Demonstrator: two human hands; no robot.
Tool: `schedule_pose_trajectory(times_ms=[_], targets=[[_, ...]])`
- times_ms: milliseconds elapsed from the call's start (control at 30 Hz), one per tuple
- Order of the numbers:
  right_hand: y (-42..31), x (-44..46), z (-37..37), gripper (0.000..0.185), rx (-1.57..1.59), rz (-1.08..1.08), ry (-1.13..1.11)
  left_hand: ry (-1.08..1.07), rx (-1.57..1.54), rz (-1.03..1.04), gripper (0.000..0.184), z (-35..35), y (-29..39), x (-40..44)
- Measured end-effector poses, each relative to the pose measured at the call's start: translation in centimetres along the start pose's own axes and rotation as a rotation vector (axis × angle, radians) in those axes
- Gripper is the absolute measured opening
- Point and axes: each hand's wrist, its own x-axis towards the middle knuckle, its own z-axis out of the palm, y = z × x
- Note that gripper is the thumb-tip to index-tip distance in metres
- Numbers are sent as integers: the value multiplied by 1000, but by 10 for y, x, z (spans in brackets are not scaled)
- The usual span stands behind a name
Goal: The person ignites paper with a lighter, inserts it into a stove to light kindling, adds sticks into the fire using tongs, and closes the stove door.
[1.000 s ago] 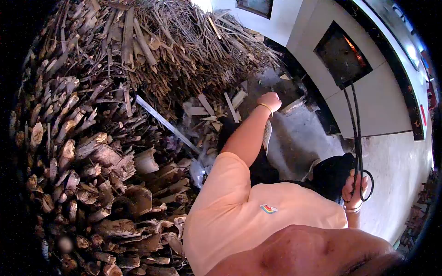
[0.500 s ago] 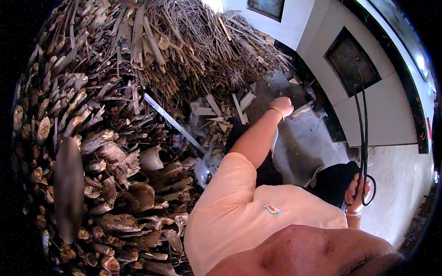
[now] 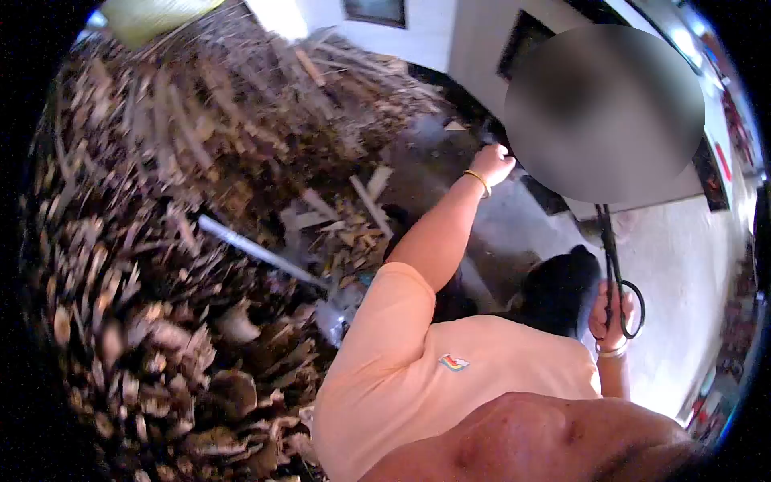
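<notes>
My left hand (image 3: 491, 165), with a yellow bangle at the wrist, is stretched forward over the grey floor by the base of the white-panelled structure. Its fingers are curled closed; whatever they may hold is hidden. In my right hand (image 3: 612, 313), low on the right, are long black fire tongs (image 3: 608, 249) with a looped handle. Their shafts point up and forward, and the far end disappears behind a blurred patch. Short split wood pieces (image 3: 371, 205) lie on the floor left of my left arm.
A large pile of firewood and twigs (image 3: 185, 120) fills the left side. A pale strip (image 3: 261, 253) leans across it, with clear plastic (image 3: 329, 321) at its lower end. A yellowish sack (image 3: 152, 20) shows at the top left. The white wall (image 3: 482, 48) stands ahead.
The view has swung, so the woodpile and wall sit farther left and a sack appears. My left hand stays closed and reaches slightly farther forward; my right hand keeps hold of the fire tongs.
</notes>
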Motion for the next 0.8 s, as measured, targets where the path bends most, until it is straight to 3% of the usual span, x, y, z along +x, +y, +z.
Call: schedule_pose_trajectory(times_ms=[100, 167, 300, 333, 433, 467, 500, 567, 633, 667, 733, 767, 800], targets=[[-6, 5, -5, 58, -41, 18, 3, 151, -166, 75, 57, 48, 12, 36], [-10, 4, -8, 60, -35, 15, 12, 278, -35, 194, 64, 73, 23, 54], [-18, -1, -11, 61, -31, 3, -35, 415, -95, 278, 67, 123, 28, 86], [-19, -7, -10, 61, -124, -4, 66, 432, -102, 323, 66, 129, 31, 91], [-49, -4, -5, 66, -113, 116, 67, 541, -139, 351, 59, 142, 42, 119], [-43, -8, -13, 66, -173, 50, 84, 324, -231, 231, 64, 125, 53, 109], [-42, -12, -22, 67, -231, -18, 99, 427, -199, 236, 69, 162, 36, 131], [-59, -6, -23, 65, -193, 52, -76, 169, -353, 156, 75, 142, 48, 127], [-71, 16, -5, 63, -198, 61, -51, 139, -381, 136, 74, 122, 60, 114], [-77, 29, -10, 63, -110, 179, -281, 125, -408, 138, 72, 110, 68, 103], [-75, 53, 0, 62, 11, 246, -452, 220, -522, 249, 66, 99, 67, 98], [-69, 66, 10, 60, 46, 255, -433, 104, -521, 174, 68, 99, 63, 99], [-65, 79, 23, 59, 80, 264, -414, 125, -521, 218, 70, 114, 54, 110]])
